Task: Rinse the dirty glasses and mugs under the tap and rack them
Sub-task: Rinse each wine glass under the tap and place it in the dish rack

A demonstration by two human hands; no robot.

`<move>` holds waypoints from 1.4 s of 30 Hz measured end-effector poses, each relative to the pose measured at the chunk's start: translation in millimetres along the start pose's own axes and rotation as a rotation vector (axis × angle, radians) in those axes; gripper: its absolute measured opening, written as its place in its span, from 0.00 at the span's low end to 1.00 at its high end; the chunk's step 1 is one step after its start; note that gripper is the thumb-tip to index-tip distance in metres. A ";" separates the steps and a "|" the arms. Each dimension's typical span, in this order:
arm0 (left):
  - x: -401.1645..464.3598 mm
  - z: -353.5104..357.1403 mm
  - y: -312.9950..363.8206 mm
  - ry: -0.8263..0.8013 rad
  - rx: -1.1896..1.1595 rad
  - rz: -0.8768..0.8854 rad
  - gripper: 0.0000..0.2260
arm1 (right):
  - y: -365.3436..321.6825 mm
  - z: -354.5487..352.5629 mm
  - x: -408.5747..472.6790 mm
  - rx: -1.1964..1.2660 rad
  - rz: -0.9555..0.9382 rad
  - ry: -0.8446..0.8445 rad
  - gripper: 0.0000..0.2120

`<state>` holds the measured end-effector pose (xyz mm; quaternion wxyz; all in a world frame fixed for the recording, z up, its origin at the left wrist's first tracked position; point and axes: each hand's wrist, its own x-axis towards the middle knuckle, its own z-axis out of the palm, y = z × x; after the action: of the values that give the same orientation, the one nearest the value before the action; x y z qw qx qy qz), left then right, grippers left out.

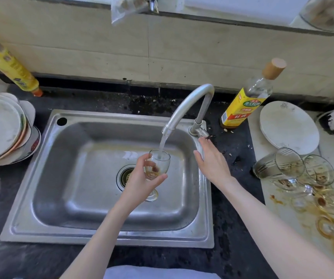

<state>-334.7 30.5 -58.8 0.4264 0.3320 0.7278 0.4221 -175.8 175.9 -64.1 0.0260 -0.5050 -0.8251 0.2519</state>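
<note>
Over the middle of the steel sink (47,178), my left hand (142,180) holds a small stemmed glass (159,165) up under the tap (188,103). My fingers and thumb are curled around the bowl of the glass, and its foot sticks out below my palm. Water (163,143) runs from the spout straight into the open top of the glass. Brown dirt shows inside the glass near the bottom of its bowl. The drain (124,175) sits just left of my hand, low in the sink. My right hand (212,160) reaches to the far right corner of the sink, with its fingers straight and close together. Its fingertips are right at the base of the tap, by the handle (201,132), but I cannot tell if they touch it. On the right counter, more dirty glasses (294,168) lie tipped over on a pale board (282,214) with brown rings and smears on it. A white plate (288,127) sits just beyond them. A bottle with a yellow label (242,107) stands on the dark counter (11,258) near the tap, on its right. On the left side, a stack of plates (3,129) rests beside the sink. A tall yellow bottle (9,63) leans at the far left by the wall.
</note>
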 end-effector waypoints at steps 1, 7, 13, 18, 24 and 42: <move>0.7 -0.5 0.0 0.003 0.005 -0.002 0.26 | 0.5 -0.4 0.5 0.000 0.006 -0.007 0.23; 3.9 -0.8 0.3 0.008 0.030 0.020 0.28 | -3.1 0.9 -0.8 0.003 0.012 -0.046 0.26; 5.4 -0.6 5.5 0.018 -0.006 0.024 0.26 | -26.5 12.5 -19.2 0.171 -0.084 0.179 0.18; 6.6 2.1 7.3 0.031 -0.031 0.050 0.24 | -47.3 28.3 -30.7 0.755 0.124 -0.215 0.13; 10.4 8.3 2.2 0.057 -0.227 -0.205 0.22 | -67.6 37.8 -41.0 1.059 0.301 -0.390 0.18; 26.2 4.9 -10.9 -0.105 -0.486 -0.279 0.29 | -77.0 23.4 -27.9 0.786 0.434 -0.717 0.22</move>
<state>-342.6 49.6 -78.9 0.5846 0.1385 0.6209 0.5035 -232.3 115.2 -44.5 -0.1219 -0.4984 -0.5042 0.6946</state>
